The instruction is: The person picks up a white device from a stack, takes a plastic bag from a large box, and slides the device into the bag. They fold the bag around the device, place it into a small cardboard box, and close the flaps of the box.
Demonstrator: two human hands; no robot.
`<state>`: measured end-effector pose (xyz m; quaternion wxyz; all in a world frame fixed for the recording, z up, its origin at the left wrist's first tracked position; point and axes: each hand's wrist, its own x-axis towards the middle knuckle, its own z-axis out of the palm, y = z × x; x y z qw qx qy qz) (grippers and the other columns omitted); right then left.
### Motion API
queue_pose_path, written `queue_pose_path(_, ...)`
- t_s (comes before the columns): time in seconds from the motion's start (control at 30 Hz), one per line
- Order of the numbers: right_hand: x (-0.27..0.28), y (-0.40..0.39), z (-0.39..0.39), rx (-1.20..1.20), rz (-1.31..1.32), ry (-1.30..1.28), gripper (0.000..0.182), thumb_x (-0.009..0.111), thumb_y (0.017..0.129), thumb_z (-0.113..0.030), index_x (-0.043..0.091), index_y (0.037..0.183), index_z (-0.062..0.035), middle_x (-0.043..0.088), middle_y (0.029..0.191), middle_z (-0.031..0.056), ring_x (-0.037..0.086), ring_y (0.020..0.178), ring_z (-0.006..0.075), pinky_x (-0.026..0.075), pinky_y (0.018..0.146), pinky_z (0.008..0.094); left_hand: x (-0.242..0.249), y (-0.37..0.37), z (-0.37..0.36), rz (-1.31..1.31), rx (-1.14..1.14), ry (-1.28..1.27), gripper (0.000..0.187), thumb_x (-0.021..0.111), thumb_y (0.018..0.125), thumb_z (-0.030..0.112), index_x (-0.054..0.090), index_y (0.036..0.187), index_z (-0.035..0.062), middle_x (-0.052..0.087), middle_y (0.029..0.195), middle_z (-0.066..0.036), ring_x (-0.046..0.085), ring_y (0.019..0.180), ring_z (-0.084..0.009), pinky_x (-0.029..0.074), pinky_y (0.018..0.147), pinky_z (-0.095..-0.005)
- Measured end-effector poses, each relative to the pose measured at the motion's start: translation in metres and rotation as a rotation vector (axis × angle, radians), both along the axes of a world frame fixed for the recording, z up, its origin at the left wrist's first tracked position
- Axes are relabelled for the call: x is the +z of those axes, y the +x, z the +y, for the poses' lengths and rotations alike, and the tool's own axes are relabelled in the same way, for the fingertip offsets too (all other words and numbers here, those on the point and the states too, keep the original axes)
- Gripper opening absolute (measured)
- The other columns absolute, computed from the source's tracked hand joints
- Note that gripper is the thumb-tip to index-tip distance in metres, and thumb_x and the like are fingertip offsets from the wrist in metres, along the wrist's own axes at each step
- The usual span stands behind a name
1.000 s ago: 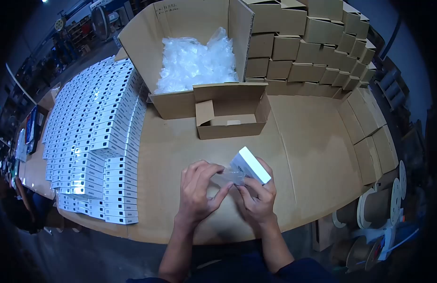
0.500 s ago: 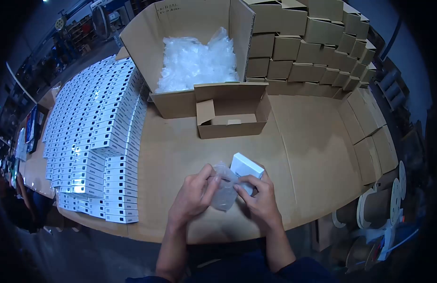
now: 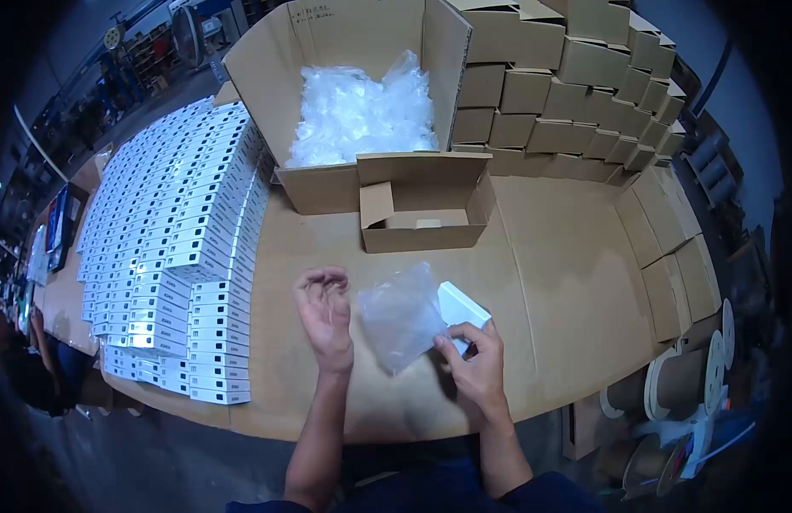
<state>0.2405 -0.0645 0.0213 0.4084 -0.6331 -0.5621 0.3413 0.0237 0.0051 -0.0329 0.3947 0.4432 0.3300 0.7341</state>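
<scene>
My right hand [image 3: 473, 355] grips a small white box [image 3: 461, 309] and, between thumb and fingers, the edge of a clear plastic bag [image 3: 402, 318]. The bag spreads out to the left of the box, above the cardboard-covered table. My left hand [image 3: 326, 312] is raised left of the bag, palm showing and fingers apart, touching nothing. Beyond both hands, an open brown carton [image 3: 426, 238] stands with its flaps up and a small pale piece inside.
Stacked white boxes [image 3: 169, 248] fill the left side. A large carton [image 3: 344, 34] holds clear plastic bags [image 3: 362, 115] at the back. Brown cartons [image 3: 532, 90] are piled back right. Spools [image 3: 682, 376] stand off the right edge; a person [image 3: 50, 368] is far left.
My left hand has let go of the bag, moved left and opened. The bag now lies spread out from my right hand, which has shifted slightly right with the white box.
</scene>
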Motion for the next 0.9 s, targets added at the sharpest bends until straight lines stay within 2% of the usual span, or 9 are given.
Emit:
queue_pose_path(0.1, -0.011, -0.002, 0.000, -0.067, -0.064, 0.089, 0.017, 0.084, 0.081, -0.008, 0.074, 0.093, -0.0003, 0.063, 0.123, 0.0231, 0.066, 0.108, 0.0354, 0.053, 0.089, 0.0385, 0.007, 0.014, -0.038, -0.217, -0.319, -0.359, 0.088, 0.087, 0.086, 0.023, 0.030, 0.149, 0.0052, 0.050, 0.143, -0.020, 0.050, 0.137, -0.0305, 0.048, 0.107, -0.0432)
queue_pose_path(0.23, -0.020, -0.005, 0.001, 0.031, 0.038, 0.175, 0.018, 0.084, 0.080, -0.008, 0.074, 0.094, -0.0005, 0.062, 0.126, 0.0224, 0.065, 0.109, 0.0350, 0.053, 0.091, 0.0387, 0.015, 0.032, -0.048, 0.020, -0.519, -0.482, 0.077, 0.087, 0.082, 0.006, 0.041, 0.144, 0.0007, 0.059, 0.137, -0.014, 0.060, 0.126, -0.0219, 0.050, 0.106, -0.0371)
queue_pose_path(0.33, -0.021, -0.001, 0.003, 0.139, 0.115, 0.276, 0.019, 0.078, 0.085, -0.004, 0.075, 0.104, -0.0008, 0.063, 0.127, 0.0191, 0.065, 0.112, 0.0322, 0.051, 0.096, 0.0385, 0.017, 0.038, -0.049, 0.137, -0.329, -0.398, 0.060, 0.088, 0.081, 0.006, 0.054, 0.131, -0.0003, 0.070, 0.121, -0.010, 0.068, 0.110, -0.0163, 0.055, 0.097, -0.0330)
queue_pose_path(0.43, -0.019, 0.029, 0.010, -0.018, 0.389, 0.169, 0.015, 0.071, 0.091, 0.000, 0.074, 0.106, 0.0023, 0.064, 0.126, 0.0146, 0.063, 0.116, 0.0256, 0.050, 0.098, 0.0359, 0.007, 0.033, -0.056, 0.298, -0.223, -0.324, 0.054, 0.090, 0.080, 0.009, 0.059, 0.123, -0.0006, 0.074, 0.110, -0.011, 0.071, 0.102, -0.0164, 0.058, 0.091, -0.0335)
queue_pose_path(0.5, -0.015, 0.042, 0.020, -0.121, 0.576, 0.259, 0.033, 0.065, 0.096, 0.001, 0.063, 0.129, 0.0038, 0.064, 0.125, 0.0153, 0.060, 0.118, 0.0189, 0.049, 0.099, 0.0326, -0.001, 0.028, -0.061, 0.393, -0.200, -0.294, 0.052, 0.090, 0.079, 0.010, 0.061, 0.120, -0.0005, 0.076, 0.105, -0.012, 0.074, 0.098, -0.0172, 0.059, 0.088, -0.0338)
queue_pose_path(0.6, 0.034, 0.032, 0.029, -0.070, 0.679, 0.440, 0.051, 0.068, 0.097, 0.001, 0.044, 0.142, 0.0014, 0.061, 0.124, 0.0166, 0.060, 0.115, 0.0172, 0.049, 0.100, 0.0303, -0.004, 0.024, -0.065, 0.495, -0.210, -0.269, 0.050, 0.090, 0.079, 0.012, 0.061, 0.118, -0.0003, 0.077, 0.102, -0.014, 0.076, 0.095, -0.0188, 0.060, 0.084, -0.0338)
queue_pose_path(0.7, 0.045, 0.024, 0.041, 0.046, 0.612, 0.559, 0.056, 0.070, 0.095, 0.005, 0.036, 0.138, -0.0025, 0.056, 0.121, 0.0156, 0.062, 0.110, 0.0178, 0.051, 0.100, 0.0312, 0.003, 0.027, -0.068, 0.527, -0.215, -0.267, 0.049, 0.090, 0.079, 0.012, 0.062, 0.117, -0.0004, 0.078, 0.101, -0.014, 0.077, 0.094, -0.0194, 0.060, 0.083, -0.0335)
queue_pose_path(0.73, 0.054, 0.016, 0.043, 0.079, 0.624, 0.586, 0.045, 0.072, 0.091, 0.008, 0.041, 0.123, -0.0030, 0.052, 0.119, 0.0123, 0.063, 0.108, 0.0179, 0.053, 0.096, 0.0307, 0.004, 0.028, -0.068, 0.532, -0.209, -0.271, 0.048, 0.090, 0.079, 0.012, 0.062, 0.117, -0.0004, 0.078, 0.101, -0.014, 0.077, 0.094, -0.0192, 0.060, 0.083, -0.0333)
queue_pose_path(0.9, 0.059, 0.006, 0.040, 0.217, 0.501, 0.497, 0.044, 0.073, 0.091, 0.007, 0.044, 0.123, -0.0024, 0.054, 0.117, 0.0108, 0.062, 0.103, 0.0136, 0.055, 0.087, 0.0262, 0.003, 0.027, -0.067, 0.516, -0.199, -0.279, 0.049, 0.090, 0.079, 0.012, 0.062, 0.117, -0.0007, 0.078, 0.101, -0.014, 0.077, 0.094, -0.0194, 0.060, 0.083, -0.0333)
